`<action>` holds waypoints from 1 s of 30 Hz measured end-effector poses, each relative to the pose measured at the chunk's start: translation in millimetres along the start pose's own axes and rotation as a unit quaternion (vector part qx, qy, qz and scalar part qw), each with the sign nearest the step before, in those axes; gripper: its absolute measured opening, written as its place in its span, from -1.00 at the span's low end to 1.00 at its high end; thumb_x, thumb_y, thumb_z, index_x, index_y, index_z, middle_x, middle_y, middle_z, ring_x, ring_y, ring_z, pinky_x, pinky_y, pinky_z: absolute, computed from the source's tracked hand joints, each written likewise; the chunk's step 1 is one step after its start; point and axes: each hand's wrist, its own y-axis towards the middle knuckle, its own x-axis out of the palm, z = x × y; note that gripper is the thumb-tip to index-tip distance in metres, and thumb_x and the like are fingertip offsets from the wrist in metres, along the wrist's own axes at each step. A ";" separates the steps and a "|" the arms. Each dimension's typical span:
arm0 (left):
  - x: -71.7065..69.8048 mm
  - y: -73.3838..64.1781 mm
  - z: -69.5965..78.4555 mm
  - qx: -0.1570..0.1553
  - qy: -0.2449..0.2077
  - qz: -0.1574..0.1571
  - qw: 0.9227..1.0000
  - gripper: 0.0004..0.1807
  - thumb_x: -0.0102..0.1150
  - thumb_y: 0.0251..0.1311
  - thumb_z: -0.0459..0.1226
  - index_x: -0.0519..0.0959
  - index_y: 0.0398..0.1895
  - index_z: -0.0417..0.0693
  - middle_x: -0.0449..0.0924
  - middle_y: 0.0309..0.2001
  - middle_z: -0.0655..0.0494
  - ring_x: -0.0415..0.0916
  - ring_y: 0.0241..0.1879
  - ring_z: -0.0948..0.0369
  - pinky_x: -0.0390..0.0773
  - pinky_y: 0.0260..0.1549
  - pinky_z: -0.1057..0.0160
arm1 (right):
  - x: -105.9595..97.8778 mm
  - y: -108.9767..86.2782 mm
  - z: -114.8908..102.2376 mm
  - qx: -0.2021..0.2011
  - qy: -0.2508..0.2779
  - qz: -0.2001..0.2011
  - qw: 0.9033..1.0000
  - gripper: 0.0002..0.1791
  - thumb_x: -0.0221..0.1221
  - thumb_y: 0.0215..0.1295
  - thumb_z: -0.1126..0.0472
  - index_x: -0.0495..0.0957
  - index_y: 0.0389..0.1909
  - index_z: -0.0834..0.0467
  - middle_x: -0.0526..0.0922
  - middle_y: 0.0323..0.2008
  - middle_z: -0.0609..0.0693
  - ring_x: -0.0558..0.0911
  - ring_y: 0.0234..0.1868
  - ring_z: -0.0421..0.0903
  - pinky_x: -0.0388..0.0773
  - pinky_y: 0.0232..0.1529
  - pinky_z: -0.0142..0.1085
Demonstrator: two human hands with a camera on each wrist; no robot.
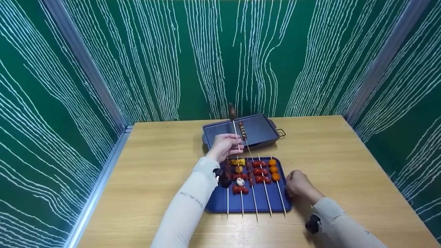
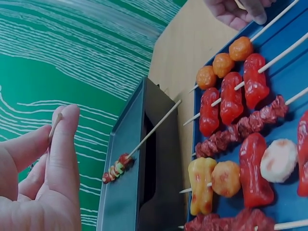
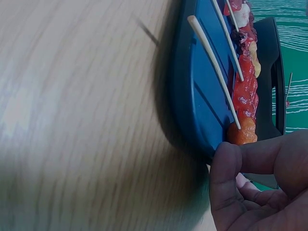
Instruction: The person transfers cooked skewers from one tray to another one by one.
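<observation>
My left hand (image 1: 225, 146) pinches the stick of a skewer (image 1: 236, 132) between thumb and fingers. Brownish food (image 1: 232, 111) sits at the skewer's far end, raised over the back edge of the dark grill pan (image 1: 217, 130). On that pan lies another skewer (image 1: 242, 130) with small mixed pieces, its stick reaching over the front rim. At the blue tray's (image 1: 248, 206) right edge, my right hand (image 1: 299, 184) grips the rim with thumb and fingers. The tray carries several skewers: orange balls (image 2: 224, 64), red sausages (image 2: 232, 97), dark red meat (image 2: 240, 127) and a mixed one with a yellow piece (image 2: 201, 185).
The wooden table (image 1: 155, 179) bears both tray and pan, the pan behind the tray. A wire handle (image 1: 281, 132) sticks out at the pan's right. Green walls (image 1: 144, 69) with white lines enclose the table's back and sides. Stick ends overhang the tray's front edge.
</observation>
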 end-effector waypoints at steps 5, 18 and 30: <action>-9.9 -3.5 -1.4 0.002 -0.011 -0.006 1.000 -0.81 0.23 0.43 -0.55 0.66 0.05 -0.35 0.69 -0.30 -0.02 0.75 -0.36 0.10 0.88 -0.29 0.21 | -1.5 0.9 0.6 -0.001 -0.002 -0.001 1.000 -0.67 -0.01 0.07 0.59 0.35 -0.63 0.08 0.45 -0.71 -0.08 0.54 -0.69 -0.20 0.61 -0.67 -0.41; -31.2 -14.5 -11.0 -0.009 0.030 0.000 0.999 -0.74 0.34 0.41 -0.45 0.67 0.12 -0.28 0.72 -0.29 0.06 0.73 -0.39 0.21 0.82 -0.35 0.34 | -1.3 1.8 -0.4 0.009 -0.010 -0.002 1.000 -0.68 0.00 0.08 0.60 0.37 -0.60 0.11 0.46 -0.70 -0.06 0.55 -0.67 -0.17 0.62 -0.65 -0.40; -50.8 -26.6 -18.5 -0.021 0.050 -0.010 0.998 -0.60 0.34 0.41 -0.46 0.58 0.27 -0.39 0.75 -0.10 -0.14 0.74 -0.35 0.20 0.84 -0.33 0.33 | -2.4 0.3 0.4 -0.002 0.009 -0.003 1.000 -0.76 -0.02 0.11 0.59 0.40 -0.52 0.18 0.48 -0.65 -0.03 0.54 -0.66 -0.17 0.63 -0.65 -0.39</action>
